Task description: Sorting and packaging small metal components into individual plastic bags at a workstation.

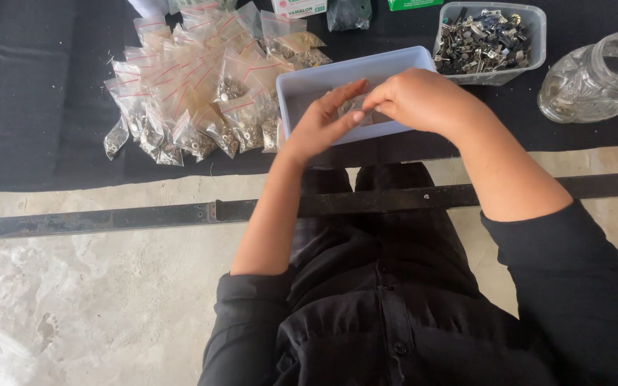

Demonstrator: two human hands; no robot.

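My left hand (323,121) and my right hand (416,96) meet over a pale blue-white plastic tray (302,82) on a black cloth. Between the fingertips of both hands sits a small clear plastic bag (355,109) with small metal parts inside. The fingers of both hands pinch it at its top edge. What lies in the tray beneath is mostly hidden by my hands.
A heap of several small clear zip bags (194,93) filled with metal pieces lies left of the tray. A clear tub (491,39) of metal fittings and an empty glass jar (599,75) stand to the right. A dark metal bar (109,218) crosses the concrete floor.
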